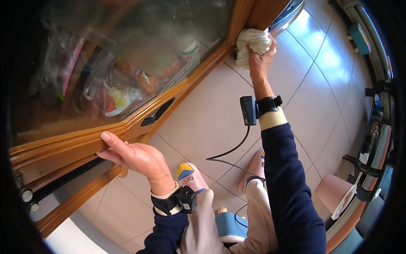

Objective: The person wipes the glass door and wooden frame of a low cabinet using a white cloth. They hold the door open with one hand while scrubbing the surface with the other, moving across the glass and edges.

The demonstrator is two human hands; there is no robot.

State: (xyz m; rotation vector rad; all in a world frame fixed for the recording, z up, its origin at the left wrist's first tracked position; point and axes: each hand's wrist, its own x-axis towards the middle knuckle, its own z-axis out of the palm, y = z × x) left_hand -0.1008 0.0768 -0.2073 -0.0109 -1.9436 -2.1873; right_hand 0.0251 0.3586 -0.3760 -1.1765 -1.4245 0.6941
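Observation:
A crumpled white cloth (253,41) is bunched in my right hand (262,60). It presses against the far corner of a wooden table frame (196,74). With its thumb on top and fingers underneath, my left hand (136,157) grips the near wooden edge of the same table. A glass panel (139,22) fills the frame and carries hazy reflections. A black recessed handle (158,111) is set in the frame's side, between my two hands.
Plastic-wrapped packages (122,98) and a white bottle (190,50) appear in the glass area. A blue stool (231,223) stands between my legs, near my pink slippers (192,177). At right are a pink bin (335,193) and another small stool (360,38). A cable (222,159) hangs from my right wrist device.

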